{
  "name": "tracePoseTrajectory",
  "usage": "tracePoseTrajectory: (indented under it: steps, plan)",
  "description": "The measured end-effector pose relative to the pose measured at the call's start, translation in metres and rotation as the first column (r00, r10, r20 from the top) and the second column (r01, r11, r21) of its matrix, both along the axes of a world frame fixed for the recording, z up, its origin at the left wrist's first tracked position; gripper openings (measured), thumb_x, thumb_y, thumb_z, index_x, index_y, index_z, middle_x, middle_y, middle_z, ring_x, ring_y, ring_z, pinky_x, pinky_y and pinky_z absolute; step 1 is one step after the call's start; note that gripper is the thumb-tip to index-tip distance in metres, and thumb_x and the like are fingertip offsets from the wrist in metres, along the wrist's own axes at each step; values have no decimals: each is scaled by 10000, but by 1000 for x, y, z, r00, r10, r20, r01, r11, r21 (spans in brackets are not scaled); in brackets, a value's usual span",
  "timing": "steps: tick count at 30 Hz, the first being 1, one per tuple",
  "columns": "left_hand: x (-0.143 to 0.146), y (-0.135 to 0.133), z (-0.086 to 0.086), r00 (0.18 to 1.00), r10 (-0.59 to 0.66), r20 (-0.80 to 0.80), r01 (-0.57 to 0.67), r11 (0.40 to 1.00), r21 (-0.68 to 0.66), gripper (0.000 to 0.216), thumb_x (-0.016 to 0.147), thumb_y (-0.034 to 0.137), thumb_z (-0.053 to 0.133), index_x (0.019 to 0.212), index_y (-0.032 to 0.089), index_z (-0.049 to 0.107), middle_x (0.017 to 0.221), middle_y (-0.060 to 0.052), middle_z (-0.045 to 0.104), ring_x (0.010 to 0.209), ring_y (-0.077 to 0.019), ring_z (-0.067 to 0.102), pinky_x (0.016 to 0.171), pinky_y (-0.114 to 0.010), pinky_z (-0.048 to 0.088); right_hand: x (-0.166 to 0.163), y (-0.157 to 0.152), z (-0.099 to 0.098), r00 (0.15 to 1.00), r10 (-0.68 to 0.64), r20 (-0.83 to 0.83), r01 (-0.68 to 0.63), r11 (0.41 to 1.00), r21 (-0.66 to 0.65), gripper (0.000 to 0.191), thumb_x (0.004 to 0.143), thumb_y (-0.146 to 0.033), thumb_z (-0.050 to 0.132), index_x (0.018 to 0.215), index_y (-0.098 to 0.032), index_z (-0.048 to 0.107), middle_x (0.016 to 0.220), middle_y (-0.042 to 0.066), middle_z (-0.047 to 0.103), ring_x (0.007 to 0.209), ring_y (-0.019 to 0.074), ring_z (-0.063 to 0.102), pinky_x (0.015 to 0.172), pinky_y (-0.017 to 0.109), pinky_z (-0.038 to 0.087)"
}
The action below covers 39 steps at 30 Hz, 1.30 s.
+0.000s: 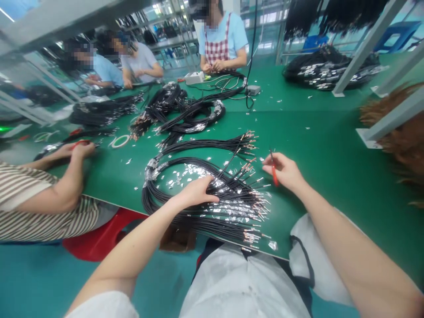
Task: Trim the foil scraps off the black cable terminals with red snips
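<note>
My left hand lies over a bundle of thin black cables, its thumb and fingers closed around some of the strands. The bundle bends in a loop at the left, and its stripped, copper-coloured ends fan out to the right. In my right hand, just right of those ends, is a pair of small red-handled scissors with the dark tip pointing away from me. Behind the loop lies another bunch of black cables. Scraps of silver foil are scattered inside the loop and among the cables.
On the green table, coiled black cables and a roll of tape lie farther back. A co-worker's hands are at the left, and several people sit across. Grey posts and a brown fibrous bundle stand right.
</note>
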State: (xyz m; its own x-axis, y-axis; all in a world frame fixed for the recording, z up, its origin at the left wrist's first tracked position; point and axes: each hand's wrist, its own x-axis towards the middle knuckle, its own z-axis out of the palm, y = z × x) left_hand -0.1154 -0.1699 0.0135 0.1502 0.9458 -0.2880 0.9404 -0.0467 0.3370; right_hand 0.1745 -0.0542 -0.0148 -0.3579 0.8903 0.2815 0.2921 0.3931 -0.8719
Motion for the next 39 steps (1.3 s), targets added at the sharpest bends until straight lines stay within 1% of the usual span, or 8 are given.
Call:
tracePoseTrajectory:
  steps: [4, 11, 18, 22, 26, 30, 34, 39]
  plan:
    - [9, 1, 0, 999, 12, 43, -16, 996, 89, 647, 677, 502, 652, 1186, 157, 450, 1169, -133, 564, 1024, -276, 560, 853, -374, 449, -19, -20, 10, 969, 233, 86, -238, 969, 63, 139, 723, -272, 617, 842, -212, 580, 897, 37, 669, 766, 179, 617, 737, 333, 482]
    - [47, 17, -3, 982, 171, -86, -156, 975, 157, 597, 736, 593, 549, 1152, 181, 433, 839, -64, 656, 801, -268, 633, 693, -345, 458, -35, -25, -4, 998, 29, -63, -28, 999, 15, 100, 700, -220, 563, 792, -204, 527, 737, 0, 587, 667, 155, 562, 650, 296, 455]
    - [73, 18, -5, 908, 208, -364, -101, 951, 294, 330, 851, 420, 424, 1061, 182, 513, 869, -99, 680, 822, -272, 651, 690, -341, 449, -28, -19, -7, 971, 167, 171, -186, 978, 98, 164, 694, -161, 505, 851, -202, 532, 707, -3, 591, 632, 149, 539, 616, 272, 416]
    - [55, 36, 1, 854, 351, -385, -225, 915, 335, 308, 866, 360, 387, 1054, 166, 536, 899, -131, 676, 852, -285, 645, 736, -372, 450, -24, -21, -3, 921, 276, 275, -318, 940, 121, 197, 666, -124, 510, 832, -200, 582, 699, 2, 603, 604, 146, 516, 593, 263, 379]
    - [18, 51, 9, 744, 599, -298, -440, 773, 457, 378, 866, 427, 400, 1103, 157, 517, 964, -160, 648, 900, -307, 618, 745, -388, 453, -24, -20, -5, 890, 329, 315, -388, 910, 144, 259, 655, -92, 490, 861, -190, 613, 736, 19, 626, 624, 150, 529, 600, 264, 381]
    - [22, 35, -1, 857, 455, -242, -187, 712, 676, 546, 825, 442, 499, 1242, 102, 410, 1168, -217, 526, 1051, -336, 516, 817, -419, 430, -22, -14, -11, 921, 277, 274, -329, 929, 167, 247, 669, -120, 535, 893, -162, 630, 819, 40, 650, 704, 157, 551, 671, 272, 404]
    - [59, 4, -24, 945, -168, -282, 297, 804, 516, 430, 857, 436, 462, 1173, 145, 465, 1075, -139, 555, 990, -270, 527, 844, -387, 427, -15, -4, -17, 973, 62, 223, -101, 981, 168, 256, 703, -157, 547, 949, -142, 618, 875, 43, 637, 746, 155, 529, 718, 277, 396]
    - [83, -10, -42, 971, -66, -229, 186, 810, 557, 503, 826, 514, 483, 1130, 114, 477, 1055, -158, 497, 981, -287, 507, 822, -397, 443, 4, 5, -23, 974, -209, 89, 186, 959, 216, 202, 711, -164, 566, 902, -119, 613, 785, 10, 600, 718, 139, 517, 719, 277, 405]
